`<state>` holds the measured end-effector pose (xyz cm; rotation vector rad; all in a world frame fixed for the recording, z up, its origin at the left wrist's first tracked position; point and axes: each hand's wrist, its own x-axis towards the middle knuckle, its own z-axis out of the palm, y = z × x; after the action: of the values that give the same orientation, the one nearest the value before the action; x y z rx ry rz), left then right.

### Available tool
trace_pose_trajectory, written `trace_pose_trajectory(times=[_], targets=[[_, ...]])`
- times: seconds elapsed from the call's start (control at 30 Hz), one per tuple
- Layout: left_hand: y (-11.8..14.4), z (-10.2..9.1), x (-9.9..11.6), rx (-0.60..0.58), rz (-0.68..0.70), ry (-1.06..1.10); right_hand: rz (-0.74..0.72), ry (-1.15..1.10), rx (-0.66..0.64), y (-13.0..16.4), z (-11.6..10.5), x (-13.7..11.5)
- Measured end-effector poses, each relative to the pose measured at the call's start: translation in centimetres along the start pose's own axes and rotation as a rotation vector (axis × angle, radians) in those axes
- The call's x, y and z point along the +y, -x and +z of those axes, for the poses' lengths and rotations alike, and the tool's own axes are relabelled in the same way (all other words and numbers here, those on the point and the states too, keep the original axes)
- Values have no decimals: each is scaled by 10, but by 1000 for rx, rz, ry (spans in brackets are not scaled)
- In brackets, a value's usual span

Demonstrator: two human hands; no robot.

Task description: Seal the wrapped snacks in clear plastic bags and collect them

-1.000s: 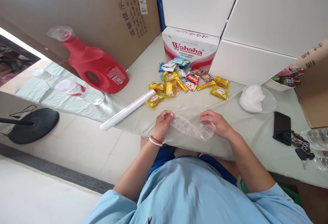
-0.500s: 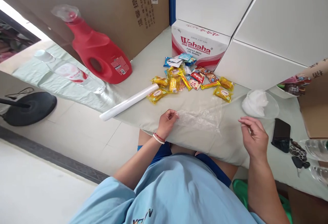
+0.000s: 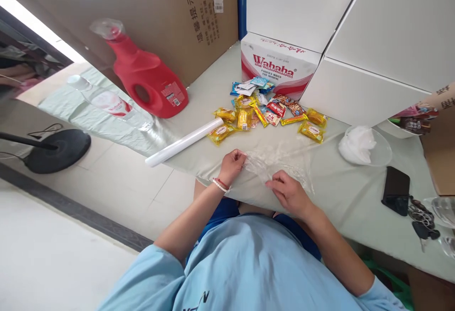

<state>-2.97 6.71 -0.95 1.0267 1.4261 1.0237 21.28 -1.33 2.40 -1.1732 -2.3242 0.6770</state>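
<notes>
A thin, crumpled clear plastic bag (image 3: 284, 159) lies spread on the cloth in front of me. My left hand (image 3: 233, 165) is closed in a pinch on its left end. Along its near edge, my right hand (image 3: 289, 192) has thumb and fingers together on the plastic; the exact grip is partly hidden. Beyond the bag is a pile of wrapped snacks: yellow packets (image 3: 244, 119), a red packet (image 3: 276, 108) and blue sachets (image 3: 259, 81). Left of the pile, a white roll (image 3: 184, 142) rests diagonally near the table edge.
At left stand a red jug (image 3: 151, 81) and a clear water bottle (image 3: 113, 105). Behind the snacks is a Wahaba carton (image 3: 279, 67). On the right are a clear bowl (image 3: 383, 152) holding white plastic, a black phone (image 3: 396, 190) and keys (image 3: 421, 218).
My right hand has moved left from beside the bowl to the near edge of the plastic bag. My left hand keeps its pinch. The camera view has shifted slightly.
</notes>
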Motion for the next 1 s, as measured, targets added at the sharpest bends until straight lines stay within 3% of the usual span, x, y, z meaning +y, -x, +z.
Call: trace_pose_trajectory(times=[0.23,0.5,0.57,0.67,0.7,0.77,0.83,0.87,0.9,1.0], targets=[[-33,-7,18,-51,-93,-65,105,166,-265,28,35,-14],[-32,-10,29,149,-144,39,126,197,-375,14,35,-30],[-17,-5,34,270,-27,15,121,208,-383,12,33,-33],[17,8,39,397,350,-192,150,185,-371,10,31,-38],[29,13,40,348,477,-288,166,170,-368,9,30,-39],[47,24,39,53,654,-491,194,141,-373,7,28,-42],[56,35,35,-286,709,-675,209,128,-392,5,26,-45],[56,38,32,-396,698,-748,217,131,-405,4,26,-46],[54,40,30,-446,676,-802,229,140,-415,4,26,-47],[45,36,25,-418,635,-858,280,157,-411,8,30,-45]])
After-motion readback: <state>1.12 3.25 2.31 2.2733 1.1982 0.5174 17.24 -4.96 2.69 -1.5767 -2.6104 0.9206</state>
